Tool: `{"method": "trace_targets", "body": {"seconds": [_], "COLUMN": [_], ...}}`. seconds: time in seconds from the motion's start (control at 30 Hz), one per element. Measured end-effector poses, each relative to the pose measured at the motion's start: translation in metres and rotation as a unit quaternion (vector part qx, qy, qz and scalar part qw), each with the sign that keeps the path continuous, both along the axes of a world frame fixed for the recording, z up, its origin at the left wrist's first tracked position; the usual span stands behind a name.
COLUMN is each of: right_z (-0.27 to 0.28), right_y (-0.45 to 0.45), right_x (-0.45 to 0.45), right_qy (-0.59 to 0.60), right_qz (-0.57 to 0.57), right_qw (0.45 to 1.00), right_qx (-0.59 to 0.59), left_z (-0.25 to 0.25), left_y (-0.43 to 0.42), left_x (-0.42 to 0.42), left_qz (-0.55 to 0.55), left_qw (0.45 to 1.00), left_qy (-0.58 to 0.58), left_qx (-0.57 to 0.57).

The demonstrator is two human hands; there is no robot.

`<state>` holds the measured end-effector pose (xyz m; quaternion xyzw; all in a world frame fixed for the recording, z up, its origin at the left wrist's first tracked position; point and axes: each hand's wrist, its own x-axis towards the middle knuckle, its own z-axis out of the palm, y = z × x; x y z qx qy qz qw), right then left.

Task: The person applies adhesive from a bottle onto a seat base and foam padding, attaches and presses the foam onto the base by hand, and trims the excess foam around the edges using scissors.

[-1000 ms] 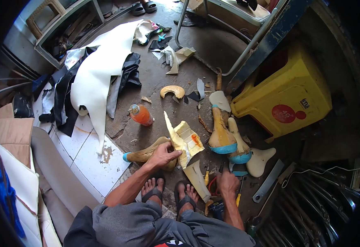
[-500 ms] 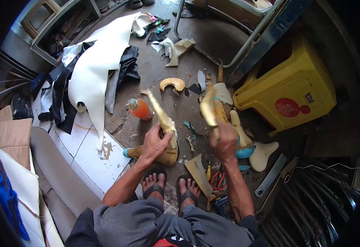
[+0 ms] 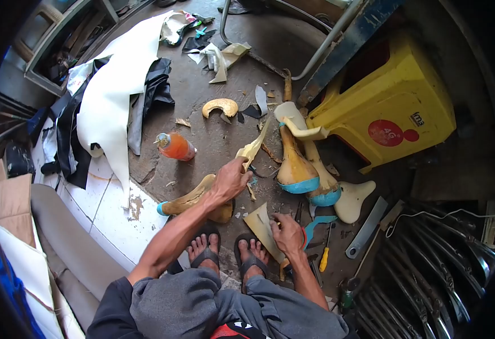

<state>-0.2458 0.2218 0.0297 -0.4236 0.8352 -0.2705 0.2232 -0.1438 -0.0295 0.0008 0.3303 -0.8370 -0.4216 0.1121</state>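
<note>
My left hand (image 3: 231, 179) is closed on one end of a ragged, pale yellow foam strip (image 3: 254, 148), whose thin tip points up and to the right. Below that forearm lies a brown saddle-shaped piece (image 3: 193, 203) with a blue end. My right hand (image 3: 287, 234) is low over the floor with loosely bent fingers apart, next to a beige flat piece (image 3: 261, 229). Red-handled pliers (image 3: 304, 237) are partly hidden beside it. Beyond are two tan saddle-shaped pieces (image 3: 298, 164) with blue ends, a curved pale piece (image 3: 304, 131) lying across them.
An orange bottle (image 3: 176, 147) stands left of centre. A yellow plastic stool (image 3: 394, 107) lies tipped at right. White sheet material (image 3: 120, 85) covers the left floor. A yellow-handled screwdriver (image 3: 324, 259), a metal bar (image 3: 367, 227) and black metal tubes (image 3: 417, 277) lie at lower right.
My right hand has let go of the pale piece, now on the saddle-shaped pieces, and moved down toward the beige flat piece. My left hand moved right, swinging the foam strip rightward.
</note>
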Motion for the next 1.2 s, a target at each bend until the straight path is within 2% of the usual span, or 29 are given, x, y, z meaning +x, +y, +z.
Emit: {"method": "trace_targets", "body": {"seconds": [0.07, 0.1, 0.17, 0.23, 0.3, 0.37, 0.43, 0.5, 0.53, 0.57, 0.63, 0.67, 0.73, 0.77, 0.83, 0.87, 0.9, 0.97, 1.03, 1.1, 1.17, 1.2], "right_z": [-0.007, -0.005, 0.0, -0.002, -0.005, -0.015, -0.016, -0.013, -0.013, -0.016, -0.023, -0.021, -0.01, -0.004, 0.015, 0.026, 0.042, 0.077, 0.102, 0.125, 0.123, 0.121], "right_y": [-0.005, -0.011, -0.028, -0.038, -0.041, -0.035, -0.028, -0.02, -0.012, -0.003, 0.012, 0.013, 0.008, 0.002, -0.017, -0.027, -0.039, -0.063, -0.08, -0.094, -0.101, -0.105], "right_x": [0.006, 0.007, 0.006, 0.001, 0.001, 0.003, 0.004, 0.005, 0.006, 0.007, 0.007, 0.003, -0.005, -0.008, -0.015, -0.017, -0.018, -0.016, -0.01, 0.001, 0.009, 0.015], "right_qy": [-0.03, -0.031, -0.023, -0.02, 0.038, 0.031, 0.028, -0.059, -0.053, -0.052, 0.002, 0.003, 0.009, 0.008, -0.026, -0.044, -0.043, -0.107, -0.131, -0.174, -0.196, -0.191], "right_qz": [0.026, 0.026, 0.058, 0.083, 0.107, 0.112, 0.115, 0.097, 0.089, 0.087, 0.037, 0.037, 0.023, 0.025, 0.006, 0.008, 0.01, 0.016, 0.033, 0.031, 0.04, 0.032], "right_qw": [0.998, 0.998, 0.991, 0.987, 0.976, 0.972, 0.967, 0.947, 0.954, 0.954, 0.985, 0.985, 0.995, 0.995, 1.0, 0.998, 0.998, 0.99, 0.984, 0.965, 0.957, 0.952], "right_qx": [0.057, 0.057, 0.121, 0.138, 0.186, 0.205, 0.224, 0.301, 0.283, 0.282, 0.167, 0.166, 0.098, 0.096, 0.0, -0.032, -0.036, -0.086, -0.117, -0.196, -0.21, -0.235], "left_z": [0.012, 0.015, 0.021, 0.026, 0.026, 0.022, -0.005, -0.007, 0.0, -0.006, -0.022, -0.02, -0.011, -0.005, 0.012, 0.008, 0.015, 0.043, 0.069, 0.081, 0.086, 0.085], "left_y": [0.011, 0.015, 0.018, 0.017, 0.017, 0.015, 0.007, 0.001, -0.003, -0.013, -0.039, -0.05, -0.072, -0.079, -0.089, -0.092, -0.088, -0.065, -0.036, -0.012, 0.006, 0.01], "left_x": [0.015, 0.025, 0.048, 0.072, 0.09, 0.102, 0.116, 0.116, 0.114, 0.112, 0.111, 0.105, 0.095, 0.093, 0.091, 0.088, 0.087, 0.08, 0.073, 0.07, 0.068, 0.068], "left_qz": [0.082, 0.082, 0.167, 0.21, 0.248, 0.305, 0.306, 0.41, 0.431, 0.43, 0.453, 0.453, 0.384, 0.385, 0.365, 0.352, 0.353, 0.237, 0.203, 0.166, 0.15, 0.147], "left_qw": [0.991, 0.992, 0.976, 0.969, 0.96, 0.939, 0.933, 0.901, 0.895, 0.896, 0.862, 0.861, 0.869, 0.869, 0.907, 0.918, 0.917, 0.943, 0.948, 0.953, 0.963, 0.963], "left_qy": [0.084, 0.084, 0.124, 0.104, 0.082, 0.086, 0.106, 0.122, 0.11, 0.112, 0.14, 0.141, 0.292, 0.292, 0.198, 0.184, 0.186, 0.137, 0.139, 0.14, 0.067, 0.073], "left_qx": [0.057, 0.057, 0.065, 0.079, 0.095, 0.135, 0.157, 0.077, 0.023, 0.024, -0.18, -0.18, -0.107, -0.109, 0.072, 0.011, 0.007, -0.19, -0.202, -0.214, -0.212, -0.214]}}
